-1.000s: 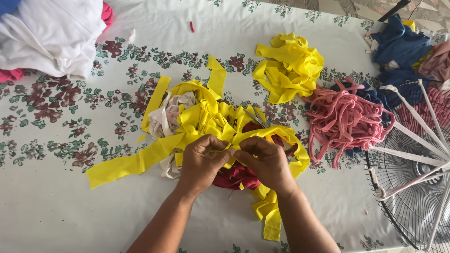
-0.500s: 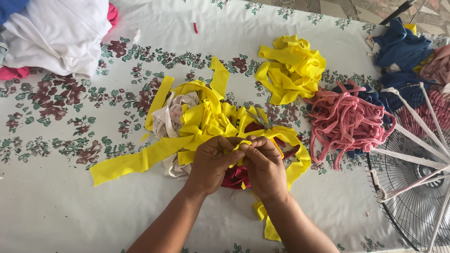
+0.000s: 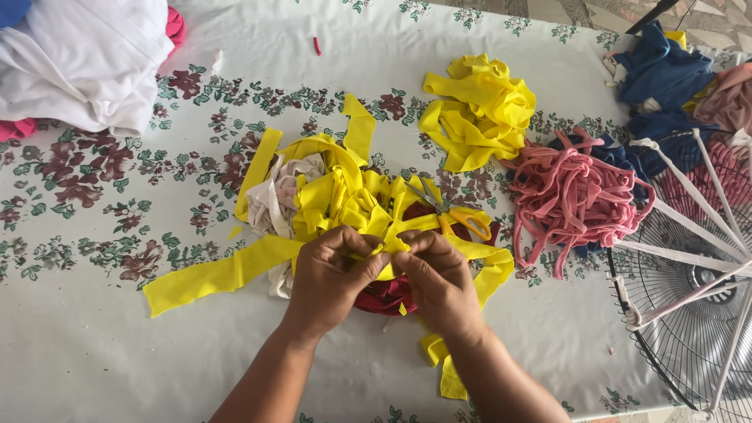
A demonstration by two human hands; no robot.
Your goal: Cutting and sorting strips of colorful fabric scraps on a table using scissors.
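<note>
My left hand [image 3: 333,274] and my right hand [image 3: 439,278] meet over a heap of yellow fabric strips [image 3: 345,196] in the middle of the floral tablecloth [image 3: 94,196]. Both pinch the same yellow strip between thumbs and fingers. One long yellow strip [image 3: 219,274] trails out to the left, another hangs toward the front under my right wrist. Dark red fabric [image 3: 384,296] shows beneath my hands. Pale pink-white strips [image 3: 270,200] lie at the heap's left side. Scissors with yellow-orange handles [image 3: 458,215] rest on the heap just behind my right hand.
A second bundle of yellow strips [image 3: 478,113] lies behind, pink strips [image 3: 576,192] to its right, blue cloth [image 3: 662,74] at the far right. White folded cloth [image 3: 86,59] fills the back left corner. A wire fan grille [image 3: 697,313] wrapped with white strips sits at the right edge.
My hands have drawn closer together on the yellow strip and shifted slightly toward me. The heap and the other bundles have stayed in place.
</note>
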